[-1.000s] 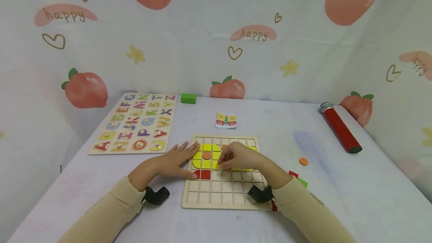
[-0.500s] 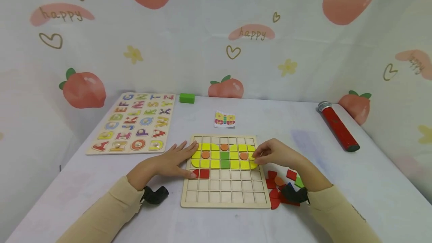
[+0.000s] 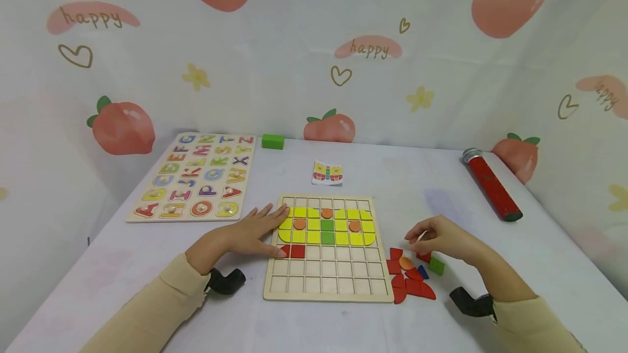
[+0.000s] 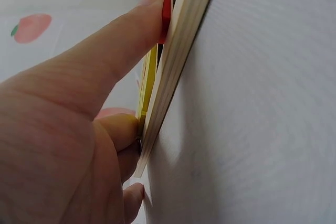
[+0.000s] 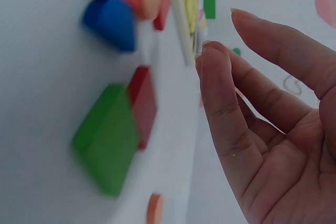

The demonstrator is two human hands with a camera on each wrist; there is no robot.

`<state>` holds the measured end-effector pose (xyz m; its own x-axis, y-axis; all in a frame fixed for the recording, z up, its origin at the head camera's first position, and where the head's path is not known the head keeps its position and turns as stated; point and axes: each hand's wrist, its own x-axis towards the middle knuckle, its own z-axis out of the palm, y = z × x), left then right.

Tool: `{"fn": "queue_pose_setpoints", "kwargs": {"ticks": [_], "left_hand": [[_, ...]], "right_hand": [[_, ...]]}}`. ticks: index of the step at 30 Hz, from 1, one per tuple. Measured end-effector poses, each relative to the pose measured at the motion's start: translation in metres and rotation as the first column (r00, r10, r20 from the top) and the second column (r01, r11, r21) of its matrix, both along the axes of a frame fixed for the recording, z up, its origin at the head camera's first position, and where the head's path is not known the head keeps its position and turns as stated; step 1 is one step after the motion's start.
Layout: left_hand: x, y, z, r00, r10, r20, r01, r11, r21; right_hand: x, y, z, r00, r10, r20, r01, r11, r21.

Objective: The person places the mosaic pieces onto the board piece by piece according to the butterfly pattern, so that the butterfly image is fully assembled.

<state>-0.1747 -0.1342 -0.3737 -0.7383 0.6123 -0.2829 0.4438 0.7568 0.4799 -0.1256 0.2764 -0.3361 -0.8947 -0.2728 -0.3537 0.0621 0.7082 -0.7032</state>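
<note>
My left hand (image 3: 247,237) rests with spread fingers on the left edge of a wooden grid board (image 3: 338,285), its thumb on a red rounded tile (image 4: 167,17) beside a red square tile (image 3: 297,251). Yellow tiles (image 3: 313,225), green squares (image 3: 327,226) and orange discs (image 3: 326,213) fill the board's upper rows. To the right of the board my right hand (image 3: 448,241) hovers over loose pieces, thumb and fingers apart with nothing between them. Close by lie a green piece (image 5: 107,140), a red tile (image 5: 143,106) and a blue piece (image 5: 110,22).
Several red pieces (image 3: 414,287) and an orange disc (image 3: 405,263) lie along the board's right side. A butterfly picture card (image 3: 327,173) stands behind it. An alphabet board (image 3: 196,178) is at the left, a green block (image 3: 272,141) at the back, a red microphone (image 3: 493,187) at the right.
My right hand has gone from over the middle of the board, past its right edge, to the loose pieces at the right. My left hand has stayed in place.
</note>
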Motion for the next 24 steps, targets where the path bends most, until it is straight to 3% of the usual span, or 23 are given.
{"fn": "queue_pose_setpoints", "kwargs": {"ticks": [10,24], "left_hand": [[0.0,0.0,0.0,1.0,-0.004,-0.003,0.004,1.0,0.002],[0.002,0.001,0.002,1.0,0.007,0.0,-0.007,1.0,-0.001]], "right_hand": [[0.009,0.028,-0.016,0.998,-0.055,-0.013,0.056,0.998,0.043],[0.007,0.029,-0.022,0.998,-0.059,-0.005,0.059,0.997,0.048]]}}
